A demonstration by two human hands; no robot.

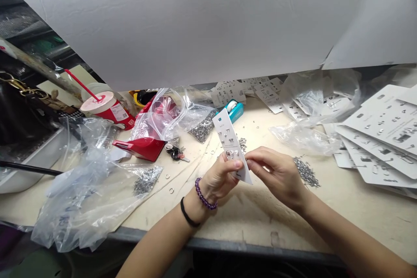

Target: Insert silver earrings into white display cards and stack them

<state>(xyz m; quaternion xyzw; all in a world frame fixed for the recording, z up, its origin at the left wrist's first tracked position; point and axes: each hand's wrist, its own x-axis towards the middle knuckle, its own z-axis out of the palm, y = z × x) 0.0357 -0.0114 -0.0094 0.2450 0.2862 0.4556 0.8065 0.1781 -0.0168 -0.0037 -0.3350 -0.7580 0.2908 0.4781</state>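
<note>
Your left hand (221, 178) is closed on a white paper jewellery card (228, 137), near its lower part. The fingertips of your right hand (276, 176) are together at the card edge; I cannot tell if they pinch something. The card seems light and bendable, so better hold it by the edge. Just right of this hand lies a heap of small silver metal pieces (306, 171).

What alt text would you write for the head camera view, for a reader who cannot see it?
A left hand holds a white card of small silver pieces, and the right hand touches its edge, above a workbench. Loose silver pieces, plastic bags and stacked cards lie around them.
</note>
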